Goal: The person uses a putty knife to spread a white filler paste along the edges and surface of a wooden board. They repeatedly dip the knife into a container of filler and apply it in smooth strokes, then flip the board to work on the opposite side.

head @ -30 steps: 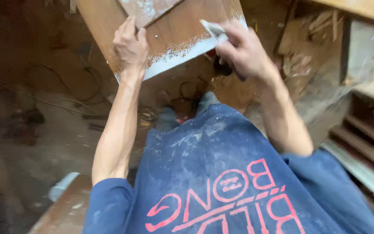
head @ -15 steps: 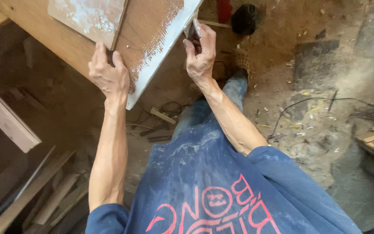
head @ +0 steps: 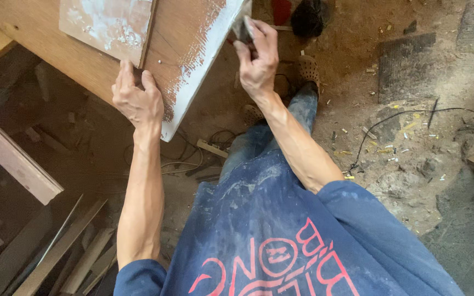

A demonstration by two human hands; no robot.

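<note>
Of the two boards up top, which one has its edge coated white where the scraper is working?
The larger wooden board, held by the left hand; the right hand presses the scraper to its white edge. The small panel lies on top.

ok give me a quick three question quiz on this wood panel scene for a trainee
1. True or false: the left hand grips the lower edge of the wooden panel.
2. What does the right hand press against the panel's white-smeared edge? A) a small flat scraper-like tool B) a hammer C) a paintbrush
3. Fill in: a smaller board patched with white lies on ___ of the panel.

Key: 1 true; 2 A; 3 top
</note>
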